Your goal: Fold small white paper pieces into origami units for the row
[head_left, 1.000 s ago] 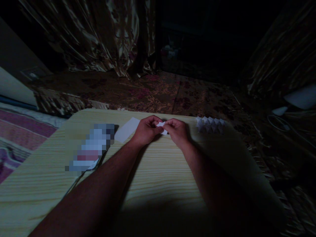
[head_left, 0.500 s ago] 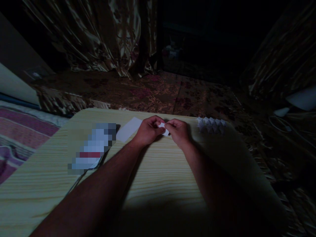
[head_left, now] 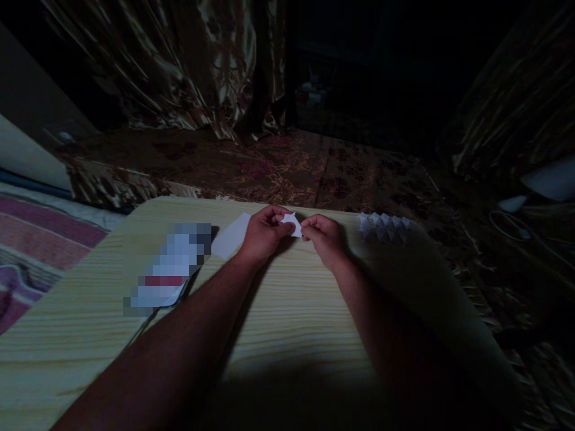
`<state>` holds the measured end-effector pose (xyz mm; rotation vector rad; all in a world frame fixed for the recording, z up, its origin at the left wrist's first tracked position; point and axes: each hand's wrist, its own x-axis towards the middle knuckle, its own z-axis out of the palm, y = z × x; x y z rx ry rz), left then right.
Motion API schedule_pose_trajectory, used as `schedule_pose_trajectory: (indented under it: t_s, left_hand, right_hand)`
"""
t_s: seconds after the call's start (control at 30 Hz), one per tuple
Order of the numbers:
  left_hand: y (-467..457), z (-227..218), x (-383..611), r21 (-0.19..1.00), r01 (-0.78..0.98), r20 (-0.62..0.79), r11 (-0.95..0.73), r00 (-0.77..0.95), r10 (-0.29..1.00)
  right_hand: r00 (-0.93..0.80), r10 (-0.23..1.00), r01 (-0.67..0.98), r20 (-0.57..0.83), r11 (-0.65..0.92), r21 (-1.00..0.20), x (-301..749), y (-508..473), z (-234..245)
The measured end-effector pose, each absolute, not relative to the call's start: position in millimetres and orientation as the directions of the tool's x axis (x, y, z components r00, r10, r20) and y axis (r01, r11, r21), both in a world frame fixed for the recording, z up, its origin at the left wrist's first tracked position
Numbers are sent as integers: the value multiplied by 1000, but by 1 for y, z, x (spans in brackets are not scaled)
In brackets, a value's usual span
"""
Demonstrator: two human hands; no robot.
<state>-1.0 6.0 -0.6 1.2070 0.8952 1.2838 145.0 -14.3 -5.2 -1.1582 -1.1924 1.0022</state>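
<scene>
Both of my hands meet over the far part of a pale wooden table (head_left: pixel 287 323). My left hand (head_left: pixel 263 234) and my right hand (head_left: pixel 324 239) each pinch a small folded white paper piece (head_left: pixel 291 223) between thumb and fingertips, held just above the tabletop. A flat white paper slip (head_left: pixel 230 237) lies on the table just left of my left hand. To the right of my right hand sits a row of several folded white paper units (head_left: pixel 384 226) joined together near the table's far edge.
A blurred-out flat object (head_left: pixel 171 269) lies on the table's left part with a thin cord (head_left: pixel 144 326) running from it. Dark patterned carpet (head_left: pixel 287 167) and shiny curtains (head_left: pixel 179 66) lie beyond the table. A striped rug (head_left: pixel 36 239) is at left; white objects (head_left: pixel 548 179) at right.
The folded paper piece has turned between my fingers and now shows a pointed tip. My left hand shifted slightly up and left. The view barely moved.
</scene>
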Motion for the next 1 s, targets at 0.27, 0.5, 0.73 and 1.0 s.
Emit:
schedule_pose_trajectory:
  t_s: [0.27, 0.5, 0.73, 1.0]
  left_hand:
    - [6, -1, 0, 969, -214, 153, -127, 108, 982]
    - [5, 1, 1, 967, -214, 172, -138, 149, 974]
    - [5, -1, 0, 977, -154, 172, -150, 144, 975]
    - [5, -2, 0, 978, -149, 170, -149, 143, 975]
  right_hand:
    - [127, 983, 72, 132, 124, -990, 144, -14, -5]
    - [133, 981, 74, 144, 135, -988, 145, -14, -6]
    - [112, 984, 61, 141, 135, -989, 144, -14, -5]
    - [108, 981, 68, 160, 153, -986, 144, -14, -7]
